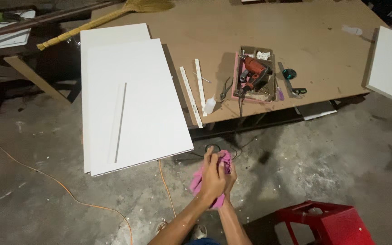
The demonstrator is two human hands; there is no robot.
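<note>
Watching from the head view, I see both hands clasped together low in the frame over the concrete floor (69,213), just off the near edge of the table (323,45). The left hand (213,178) has its fingers closed over a crumpled pink cloth (198,182); the right hand (228,178) sits mostly behind it, fingers curled into the same cloth. The soft, wrinkled fabric shows above and below the hands.

On the table, a bare brown board surface:
- a small translucent squeeze bottle (209,105) with a pointed cap, near the front edge; I cannot make out a label.
- a shallow divided tray (239,75), pinkish sides, holding a red and black power drill (253,71).
- two narrow white strips (191,96) with rows of small marks, lying side by side.
- pliers (225,89) between the strips and the tray.

Large smooth white panels (132,104), stacked flat, overhang the left end of the table. A straw broom (105,18) lies beyond them. An orange cable (60,183) snakes across the floor. A red plastic stool (327,222) stands at lower right.
</note>
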